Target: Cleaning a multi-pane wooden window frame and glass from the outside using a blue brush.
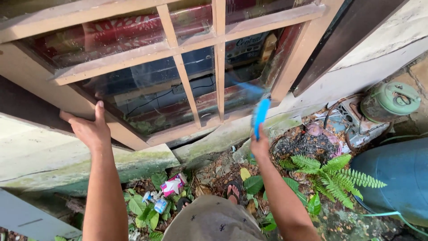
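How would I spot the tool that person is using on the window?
Start at the wooden window frame with its glass panes. At its lower right corner, the right hand holds up a blue tool. It is the only bright blue, slim thing against the glass.

Sunlit mossy concrete wall, leaf-littered ground, green fern, blue barrel
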